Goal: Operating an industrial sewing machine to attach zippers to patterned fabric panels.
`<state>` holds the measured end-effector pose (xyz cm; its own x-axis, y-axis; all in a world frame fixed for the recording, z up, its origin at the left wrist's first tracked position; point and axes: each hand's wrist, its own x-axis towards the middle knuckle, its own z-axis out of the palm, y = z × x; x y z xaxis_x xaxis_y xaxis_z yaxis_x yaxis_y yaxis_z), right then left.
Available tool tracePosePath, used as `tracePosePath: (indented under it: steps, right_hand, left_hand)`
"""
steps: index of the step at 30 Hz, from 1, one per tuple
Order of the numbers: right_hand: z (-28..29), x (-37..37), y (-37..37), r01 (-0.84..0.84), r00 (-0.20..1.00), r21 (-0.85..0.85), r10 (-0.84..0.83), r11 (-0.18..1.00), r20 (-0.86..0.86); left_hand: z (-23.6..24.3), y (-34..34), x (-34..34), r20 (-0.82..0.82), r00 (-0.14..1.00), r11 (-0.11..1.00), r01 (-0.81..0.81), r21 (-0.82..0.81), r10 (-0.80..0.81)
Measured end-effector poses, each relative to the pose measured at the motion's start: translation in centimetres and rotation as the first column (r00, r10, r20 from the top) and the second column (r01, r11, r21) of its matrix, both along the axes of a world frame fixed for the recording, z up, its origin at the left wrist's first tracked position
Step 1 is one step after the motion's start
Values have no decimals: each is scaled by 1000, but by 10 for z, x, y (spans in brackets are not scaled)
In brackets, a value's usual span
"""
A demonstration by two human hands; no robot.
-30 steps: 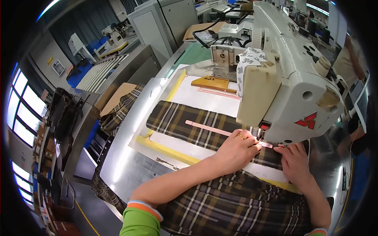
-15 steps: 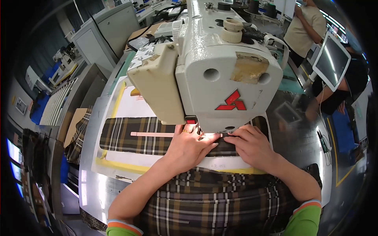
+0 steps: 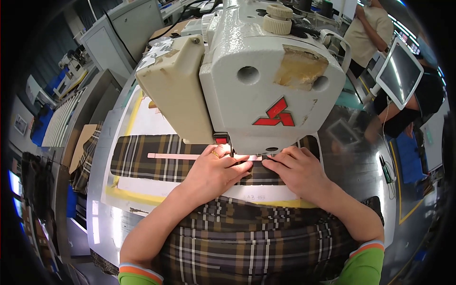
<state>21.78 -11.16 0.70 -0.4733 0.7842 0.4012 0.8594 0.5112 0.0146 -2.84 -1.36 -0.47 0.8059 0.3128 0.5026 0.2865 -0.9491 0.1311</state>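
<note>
A pink strip [image 3: 173,156] lies along a dark plaid fabric piece [image 3: 133,166] under the white sewing machine [image 3: 275,71]. My left hand [image 3: 209,173] is bunched at the presser foot [image 3: 232,149], fingers pressed on the strip beside the needle area; its fingertips are partly hidden. My right hand [image 3: 301,173] rests with bent, slightly parted fingers at the strip's right end, touching the fabric. The piece lies on a white template [image 3: 137,187] edged with yellow tape. Larger plaid fabric [image 3: 266,237] is bunched between my forearms.
A metal table [image 3: 99,218] surrounds the work. At the right are a screen on an arm [image 3: 399,73], a standing person [image 3: 358,35] and another person in dark clothing [image 3: 425,97]. A roller rack [image 3: 66,114] and folded plaid cloth [image 3: 88,166] are at the left, a grey cabinet [image 3: 99,38] behind.
The view has swung, so the machine now sits central and the screen and people show at right. Both hands stay at the strip, with the fingers shifted slightly around the presser foot.
</note>
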Motion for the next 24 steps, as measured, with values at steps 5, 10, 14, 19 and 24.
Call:
tracePosePath:
  steps: [5,10,14,19,24]
  right_hand:
    - [-3,2,2,-3,998,11,2,1000,67]
    - [-4,4,7,-51,999,45,51,998,1]
    - [-4,7,5,-48,998,31,46,998,48]
    - [-3,10,5,-63,996,6,63,998,59]
    - [-6,11,2,-65,997,-3,65,998,28]
  left_hand:
    - [0,2,-1,-39,999,998,-5,57,7]
    - [-1,9,-6,-88,995,995,46,88,-38]
    - [-2,9,-4,-68,995,997,73,17,-72]
    - [-1,8,-4,-91,994,998,59,2,-58]
    - [1,8,-4,-88,996,998,20,57,-15]
